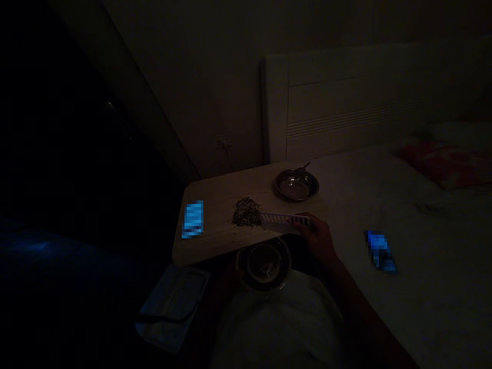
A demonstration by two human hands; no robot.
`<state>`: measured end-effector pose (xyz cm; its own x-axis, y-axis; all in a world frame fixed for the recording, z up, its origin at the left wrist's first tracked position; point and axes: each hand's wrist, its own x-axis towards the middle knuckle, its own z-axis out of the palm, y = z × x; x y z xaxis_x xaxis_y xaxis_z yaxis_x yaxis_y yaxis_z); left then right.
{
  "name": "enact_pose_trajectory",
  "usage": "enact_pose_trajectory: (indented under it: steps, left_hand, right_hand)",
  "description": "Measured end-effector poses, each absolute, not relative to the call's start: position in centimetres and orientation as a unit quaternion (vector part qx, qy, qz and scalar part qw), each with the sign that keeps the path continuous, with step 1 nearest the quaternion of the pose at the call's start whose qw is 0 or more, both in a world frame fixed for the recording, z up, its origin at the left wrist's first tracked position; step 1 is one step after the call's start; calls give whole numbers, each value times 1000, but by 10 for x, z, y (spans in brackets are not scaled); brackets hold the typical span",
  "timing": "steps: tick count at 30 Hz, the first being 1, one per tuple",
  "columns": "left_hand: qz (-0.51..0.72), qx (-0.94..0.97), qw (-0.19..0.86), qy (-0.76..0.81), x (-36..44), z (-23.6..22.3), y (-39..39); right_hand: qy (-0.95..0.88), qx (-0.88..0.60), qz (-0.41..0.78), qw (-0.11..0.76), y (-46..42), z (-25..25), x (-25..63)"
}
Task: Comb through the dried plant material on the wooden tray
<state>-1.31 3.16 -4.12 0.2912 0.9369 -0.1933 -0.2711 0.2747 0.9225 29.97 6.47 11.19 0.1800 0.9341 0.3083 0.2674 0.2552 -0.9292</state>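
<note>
The room is very dark. My right hand (315, 233) grips the right end of a pale, long, narrow slotted piece (274, 219), whose exact kind I cannot make out. Its left end touches a pile of small dark bits, like seeds or dried leaves (247, 212), on a small wooden-topped table (215, 192). Just below the table's near edge is a round metal bowl (282, 279) with some bits inside. At the bowl's left rim is my left hand (233, 277), deep in shadow, its fingers closed on the rim.
A shiny metal pan (297, 185) stands at the table's back right. A lit screen (192, 219) lies at its left, another lit phone-like screen (380, 251) on the bed (423, 287). The headboard (346, 102) rises behind; a pale stool-like surface (172, 307) is lower left.
</note>
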Motion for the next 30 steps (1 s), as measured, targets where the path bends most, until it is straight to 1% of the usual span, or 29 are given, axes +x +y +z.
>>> enact_pose_trajectory:
  steps: [5,12,16,21,27,30]
  left_hand:
    - [451,428,680,387,-10,-38,33]
    - [444,383,713,383,-5,-27,28]
    - [431,384,707,408,-8,-32,28]
    - [440,407,698,391,-10,-38,30]
    - [445,421,687,390,-9,-35,27]
    - [453,407,699,376,-6,-31,27]
  right_hand:
    - [-573,-531,299,548,65,114,295]
    - [-586,-526,295,541,62,115,291]
    - [-608,-506,298,534,58,122,289]
    - [-622,-501,293,525,53,126,287]
    - [-599,-517,304,531,51,119,292]
    - [-575,-527,310,544,51,112,296]
